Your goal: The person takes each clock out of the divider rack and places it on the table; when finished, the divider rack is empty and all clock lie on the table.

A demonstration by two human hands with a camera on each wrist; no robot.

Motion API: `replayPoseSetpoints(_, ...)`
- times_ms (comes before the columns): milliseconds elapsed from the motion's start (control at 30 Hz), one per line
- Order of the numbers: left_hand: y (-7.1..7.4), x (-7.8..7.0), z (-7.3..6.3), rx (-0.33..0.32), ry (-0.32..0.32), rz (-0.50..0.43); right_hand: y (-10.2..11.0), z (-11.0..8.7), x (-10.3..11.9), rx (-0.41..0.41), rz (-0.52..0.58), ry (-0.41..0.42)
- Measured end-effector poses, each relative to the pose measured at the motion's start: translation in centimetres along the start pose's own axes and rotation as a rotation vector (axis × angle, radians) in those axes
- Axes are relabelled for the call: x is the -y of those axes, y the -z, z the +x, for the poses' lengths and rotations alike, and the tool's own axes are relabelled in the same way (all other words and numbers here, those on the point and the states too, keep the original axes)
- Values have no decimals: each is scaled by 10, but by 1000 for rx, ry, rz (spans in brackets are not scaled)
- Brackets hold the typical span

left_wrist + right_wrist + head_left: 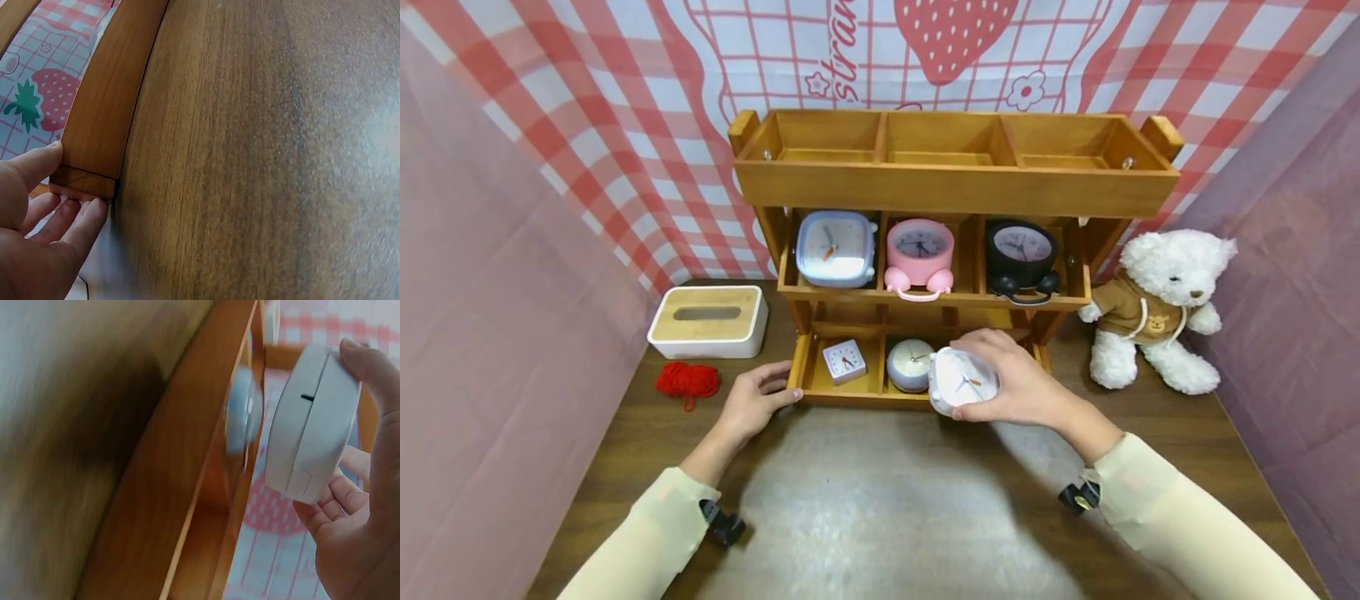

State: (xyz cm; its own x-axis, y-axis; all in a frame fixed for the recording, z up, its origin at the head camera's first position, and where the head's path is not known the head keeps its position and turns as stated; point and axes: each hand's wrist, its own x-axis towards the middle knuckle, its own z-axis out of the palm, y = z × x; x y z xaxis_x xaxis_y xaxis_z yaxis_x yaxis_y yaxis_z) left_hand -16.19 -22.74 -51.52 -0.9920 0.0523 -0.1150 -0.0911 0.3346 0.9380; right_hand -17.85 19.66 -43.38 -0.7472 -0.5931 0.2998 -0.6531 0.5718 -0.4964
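Observation:
My right hand (1011, 379) holds a white alarm clock (961, 382) in front of the right compartment of the wooden shelf's bottom tray (842, 395). Its dial tilts up towards the head camera. In the right wrist view, thumb and fingers grip the clock's (312, 425) opposite edges. My left hand (758, 402) pinches the tray's left front corner; the left wrist view shows the thumb on one face of the corner (84, 181) and fingers on another. A small square lilac clock (845, 362) sits in the left compartment, a round grey-blue clock (909, 364) in the middle one.
The middle tier bears a blue clock (835, 248), a pink clock (920, 254) and a black clock (1022, 257). Above is the top tray (955, 187) with dividers. A tissue box (707, 342) and red yarn (688, 380) lie left; a white teddy bear (1157, 312) sits right.

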Motion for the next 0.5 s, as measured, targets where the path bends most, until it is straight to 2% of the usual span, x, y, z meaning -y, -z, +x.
replayPoseSetpoints(233,-2,0,1,4,8,11,-35,9,32,33,35,94)
replayPoseSetpoints(500,-2,-6,-2,1,7,19,-79,20,59,105,67,56)
